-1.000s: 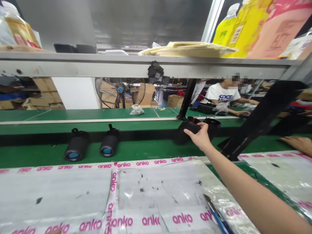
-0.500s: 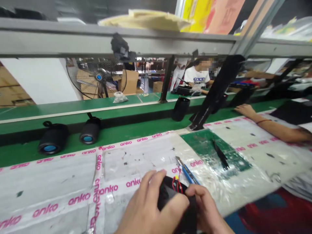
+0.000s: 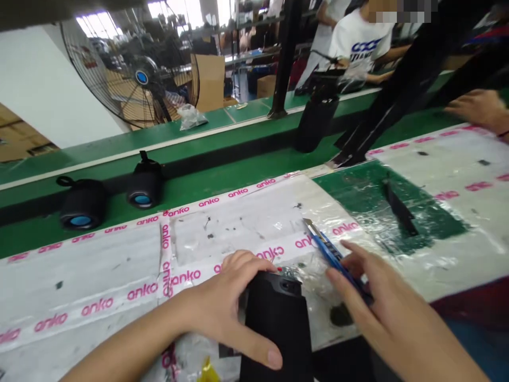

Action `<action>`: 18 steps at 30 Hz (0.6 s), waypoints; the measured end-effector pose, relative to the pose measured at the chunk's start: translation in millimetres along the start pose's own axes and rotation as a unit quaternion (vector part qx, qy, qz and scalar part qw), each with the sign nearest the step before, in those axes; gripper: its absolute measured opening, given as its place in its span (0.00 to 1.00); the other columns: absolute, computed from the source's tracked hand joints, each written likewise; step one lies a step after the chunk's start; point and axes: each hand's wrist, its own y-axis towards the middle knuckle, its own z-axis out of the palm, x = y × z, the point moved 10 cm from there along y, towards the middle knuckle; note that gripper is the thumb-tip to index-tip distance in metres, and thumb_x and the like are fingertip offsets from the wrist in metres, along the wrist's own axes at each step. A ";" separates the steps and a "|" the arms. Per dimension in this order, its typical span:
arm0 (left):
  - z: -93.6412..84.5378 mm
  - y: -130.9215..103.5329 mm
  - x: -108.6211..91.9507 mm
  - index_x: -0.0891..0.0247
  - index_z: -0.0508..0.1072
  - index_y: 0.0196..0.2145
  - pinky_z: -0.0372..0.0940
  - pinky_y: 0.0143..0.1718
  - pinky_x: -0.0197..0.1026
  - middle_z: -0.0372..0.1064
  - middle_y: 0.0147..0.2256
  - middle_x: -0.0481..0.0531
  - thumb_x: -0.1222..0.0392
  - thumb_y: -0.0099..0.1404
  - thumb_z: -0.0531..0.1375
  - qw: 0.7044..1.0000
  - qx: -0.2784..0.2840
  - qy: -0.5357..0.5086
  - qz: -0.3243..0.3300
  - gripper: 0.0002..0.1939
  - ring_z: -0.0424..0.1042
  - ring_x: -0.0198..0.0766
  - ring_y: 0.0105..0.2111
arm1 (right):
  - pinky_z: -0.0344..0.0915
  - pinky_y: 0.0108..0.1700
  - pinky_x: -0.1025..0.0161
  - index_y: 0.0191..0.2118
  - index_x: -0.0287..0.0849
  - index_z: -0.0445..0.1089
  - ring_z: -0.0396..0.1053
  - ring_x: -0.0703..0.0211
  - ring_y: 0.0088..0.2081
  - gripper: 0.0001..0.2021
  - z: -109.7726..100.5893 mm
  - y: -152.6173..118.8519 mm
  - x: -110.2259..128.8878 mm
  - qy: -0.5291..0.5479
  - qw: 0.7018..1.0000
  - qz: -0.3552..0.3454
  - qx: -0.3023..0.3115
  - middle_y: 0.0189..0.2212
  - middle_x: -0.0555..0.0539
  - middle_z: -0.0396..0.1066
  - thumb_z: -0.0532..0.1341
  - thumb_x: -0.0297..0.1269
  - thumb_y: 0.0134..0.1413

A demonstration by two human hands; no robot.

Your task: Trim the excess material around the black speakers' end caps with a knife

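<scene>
A black speaker body (image 3: 278, 323) stands near the front of the bench, with my left hand (image 3: 230, 302) wrapped round its left side and the thumb across its front. Red wire shows just behind its top edge. To its right, my right hand (image 3: 374, 297) has its thumb and fingers on either side of a blue utility knife (image 3: 328, 249). The knife's blade end points away to the upper left, over the taped white sheet.
Two black speakers with blue ends (image 3: 81, 207) (image 3: 143, 188) lie at the back left. A dark cylinder (image 3: 316, 119) stands near a black post. A black strip (image 3: 400, 207) lies on green surface. Another person's hand (image 3: 479, 109) is at right.
My right hand has left the black speaker body and moved right onto the knife. The speaker body now stands more upright under my left hand. The view has tilted down.
</scene>
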 end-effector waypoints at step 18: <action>-5.9 -4.0 2.7 0.52 0.71 0.59 0.74 0.46 0.44 0.72 0.45 0.50 0.42 0.39 0.87 0.962 -0.104 -0.111 0.226 0.53 0.76 0.44 0.42 | 0.80 0.35 0.56 0.61 0.48 0.67 0.84 0.43 0.42 0.18 3.3 23.4 -0.2 -0.066 0.992 -0.098 0.035 0.47 0.38 0.79 0.55 0.53 0.79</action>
